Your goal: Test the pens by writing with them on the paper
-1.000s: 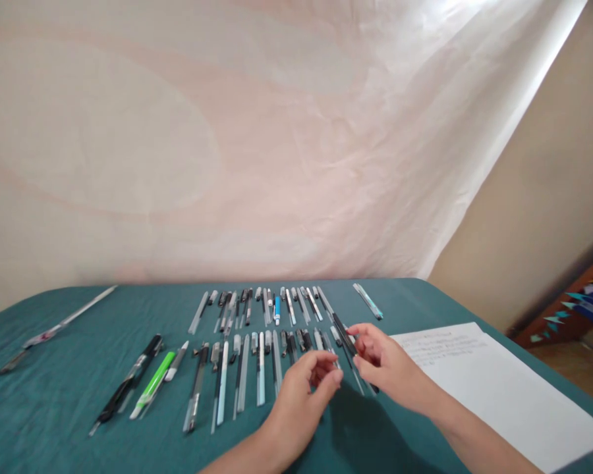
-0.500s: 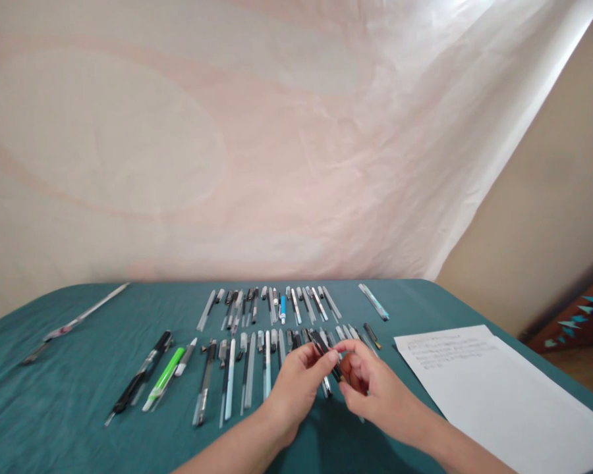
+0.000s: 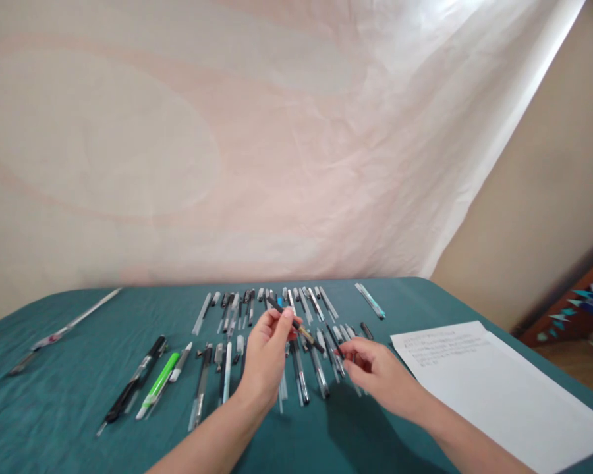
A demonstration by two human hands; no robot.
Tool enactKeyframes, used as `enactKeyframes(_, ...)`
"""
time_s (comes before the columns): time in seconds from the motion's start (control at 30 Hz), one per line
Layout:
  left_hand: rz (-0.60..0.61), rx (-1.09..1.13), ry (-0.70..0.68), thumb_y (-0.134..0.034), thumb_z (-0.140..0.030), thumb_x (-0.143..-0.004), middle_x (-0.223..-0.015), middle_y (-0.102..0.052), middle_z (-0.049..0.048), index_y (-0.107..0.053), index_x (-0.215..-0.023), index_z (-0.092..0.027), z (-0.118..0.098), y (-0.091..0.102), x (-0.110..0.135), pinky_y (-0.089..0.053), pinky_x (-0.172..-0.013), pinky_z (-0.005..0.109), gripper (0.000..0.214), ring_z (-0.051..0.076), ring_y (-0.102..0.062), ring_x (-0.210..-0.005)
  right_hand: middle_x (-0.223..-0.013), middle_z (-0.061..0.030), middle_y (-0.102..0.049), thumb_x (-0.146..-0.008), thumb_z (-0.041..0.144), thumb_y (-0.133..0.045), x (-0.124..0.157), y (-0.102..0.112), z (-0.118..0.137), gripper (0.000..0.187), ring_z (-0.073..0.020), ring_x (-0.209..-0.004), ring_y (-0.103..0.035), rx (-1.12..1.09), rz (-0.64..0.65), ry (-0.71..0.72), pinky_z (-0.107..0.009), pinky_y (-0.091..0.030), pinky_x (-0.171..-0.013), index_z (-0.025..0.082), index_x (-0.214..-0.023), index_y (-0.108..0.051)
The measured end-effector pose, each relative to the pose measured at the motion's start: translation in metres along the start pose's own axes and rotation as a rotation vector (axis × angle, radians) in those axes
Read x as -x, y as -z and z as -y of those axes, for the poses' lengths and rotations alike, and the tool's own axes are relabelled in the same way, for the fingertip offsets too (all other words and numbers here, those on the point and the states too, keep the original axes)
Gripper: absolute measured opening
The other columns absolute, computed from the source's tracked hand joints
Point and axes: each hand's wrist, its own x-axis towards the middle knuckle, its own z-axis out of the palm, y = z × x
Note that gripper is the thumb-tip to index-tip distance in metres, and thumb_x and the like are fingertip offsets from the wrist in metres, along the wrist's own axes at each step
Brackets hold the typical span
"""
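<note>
My left hand (image 3: 271,349) pinches a black pen (image 3: 294,320) with a gold-coloured section, raised and slanting above the rows on the table. Lower and to its right, my right hand (image 3: 373,368) has its thumb and fingertips closed on a thin dark pen part (image 3: 334,341), close over other pen pieces; its far end is hard to make out. Clear pen barrels, caps and refills lie side by side in a front row, among them a clear pen with a black end (image 3: 300,375). My left hand and forearm hide part of that row.
A back row of pen parts (image 3: 201,313) lies beyond. To the left are a large black pen (image 3: 133,382), a green pen (image 3: 159,382) and a long thin wrapped item (image 3: 74,324). A turquoise-tipped pen (image 3: 370,301) and written-on paper sheets (image 3: 499,395) are at right.
My hands, together over the front row before, are now apart. The left moved left and up with the black pen; the right stays low at the right side with a thin dark part.
</note>
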Motion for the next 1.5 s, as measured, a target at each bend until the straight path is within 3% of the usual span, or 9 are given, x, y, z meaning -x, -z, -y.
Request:
enactKeyframes(0.17,0.258,-0.223,0.079,-0.052,-0.042,-0.077,-0.069,-0.058,0.0011,-0.062,-0.083,-0.015,0.016,-0.010,0.021,-0.039,-0.064,0.023,0.030,0.014,-0.052,-0.067,-0.055,0.0056,-0.043,-0.079,0.034,-0.054,-0.006,0.016,0.002,0.020,-0.0046,-0.044,-0.033,-0.390,-0.179,-0.084,-0.018,-0.026,-0.041,0.016,-0.088,-0.055)
enactKeyframes(0.3,0.367,-0.446,-0.085,-0.048,-0.038,-0.082,-0.070,-0.051,0.0001,-0.066,-0.085,-0.018,0.022,-0.011,0.031,-0.036,-0.063,0.022,0.027,0.014,-0.048,-0.068,-0.060,0.0037,-0.048,-0.077,0.034,-0.059,-0.006,0.023,0.008,0.021,-0.0033,-0.043,-0.033,-0.618,-0.316,-0.064,-0.017,-0.024,-0.038,0.016,-0.087,-0.055)
enactKeyframes(0.43,0.424,-0.533,-0.166,-0.045,-0.034,-0.084,-0.067,-0.044,-0.0014,-0.067,-0.081,-0.020,0.019,-0.011,0.033,-0.034,-0.063,0.021,0.025,0.013,-0.047,-0.068,-0.069,0.0010,-0.053,-0.075,0.031,-0.061,-0.005,0.025,0.012,0.019,-0.0022,-0.044,-0.033,-0.720,-0.338,-0.052,-0.016,-0.024,-0.037,0.016,-0.085,-0.056)
enactKeyframes(0.77,0.445,-0.537,-0.153,-0.045,-0.034,-0.084,-0.071,-0.045,-0.0006,-0.067,-0.092,-0.022,0.019,-0.011,0.034,-0.034,-0.064,0.022,0.025,0.013,-0.048,-0.071,-0.069,0.0012,-0.052,-0.074,0.032,-0.062,-0.007,0.025,0.007,0.019,-0.0018,-0.043,-0.033,-0.634,-0.342,-0.059,-0.016,-0.024,-0.036,0.016,-0.084,-0.057)
enactKeyframes(1.03,0.489,-0.502,-0.096,-0.044,-0.037,-0.084,-0.067,-0.042,-0.0015,-0.064,-0.073,-0.017,0.021,-0.012,0.038,-0.033,-0.062,0.021,0.031,0.012,-0.045,-0.067,-0.065,0.0027,-0.050,-0.076,0.035,-0.060,-0.004,0.029,0.006,0.021,-0.0032,-0.044,-0.037,-0.469,-0.352,-0.030,-0.016,-0.029,-0.037,0.017,-0.085,-0.055)
enactKeyframes(1.37,0.548,-0.401,0.033,-0.043,-0.041,-0.084,-0.065,-0.042,-0.0018,-0.065,-0.083,-0.016,0.022,-0.012,0.038,-0.032,-0.058,0.022,0.034,0.011,-0.043,-0.061,-0.056,0.0041,-0.047,-0.074,0.037,-0.061,-0.005,0.031,0.009,0.024,-0.0043,-0.041,-0.036,-0.456,-0.355,-0.052,-0.017,-0.030,-0.036,0.016,-0.083,-0.055)
enactKeyframes(1.5,0.559,-0.411,0.026,-0.044,-0.041,-0.083,-0.065,-0.042,-0.0022,-0.065,-0.077,-0.016,0.021,-0.013,0.038,-0.032,-0.058,0.021,0.033,0.011,-0.042,-0.061,-0.059,0.0037,-0.049,-0.074,0.037,-0.060,-0.004,0.030,0.010,0.024,-0.0040,-0.041,-0.037,-0.433,-0.262,-0.049,-0.017,-0.031,-0.038,0.015,-0.084,-0.056)
